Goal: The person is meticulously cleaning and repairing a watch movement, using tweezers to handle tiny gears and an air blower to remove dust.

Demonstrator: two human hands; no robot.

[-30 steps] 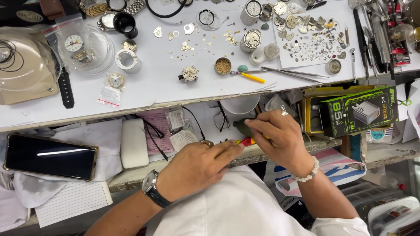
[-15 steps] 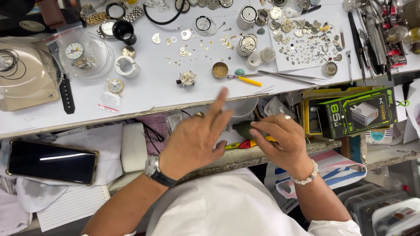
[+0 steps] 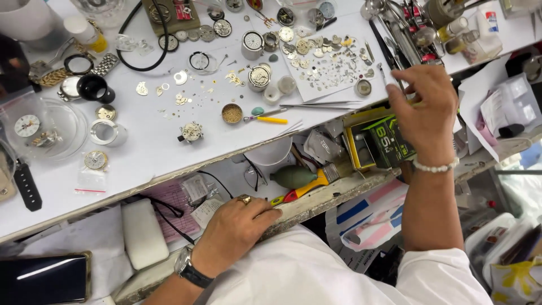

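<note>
Right hand [image 3: 423, 110], fingers curled, reaches the tool rack at upper right above a green-and-black box [image 3: 389, 141]; left hand [image 3: 237, 231] lies flat, spread, on the drawer edge [image 3: 316, 200].

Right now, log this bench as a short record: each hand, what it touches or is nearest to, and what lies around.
left hand: rests palm down on the worn bench edge, ring and wristwatch on
right hand: raised over the green and black box, fingers toward the tool rack; whether it holds anything cannot be told
near left hand: green dust blower, screwdriver with red and yellow handle
on white top: watch movements, loose parts, tweezers
</note>
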